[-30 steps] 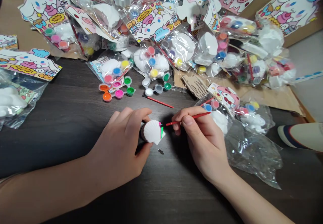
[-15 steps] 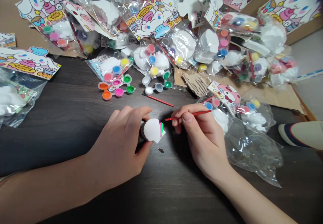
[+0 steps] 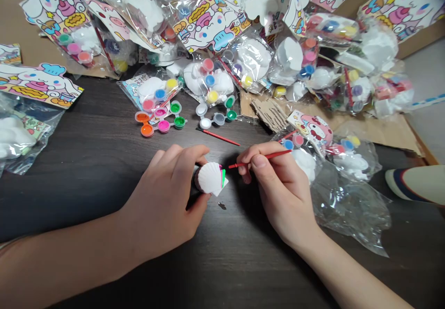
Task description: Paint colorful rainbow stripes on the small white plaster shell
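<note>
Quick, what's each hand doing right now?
Left hand: closed around the white shell, thumb and fingers at its edges.
Right hand: closed on a red paintbrush, its tip at the shell's painted edge.

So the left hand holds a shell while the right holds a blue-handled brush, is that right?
Not quite: the brush in the right hand is red-handled, not blue-handled, as the head view shows. The left hand does hold the shell.

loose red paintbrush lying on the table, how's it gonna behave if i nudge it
The loose red paintbrush looks slim, so probably light. Being straight, it is likely fairly stiff. It might roll a little on the flat, smooth-looking table.
</note>
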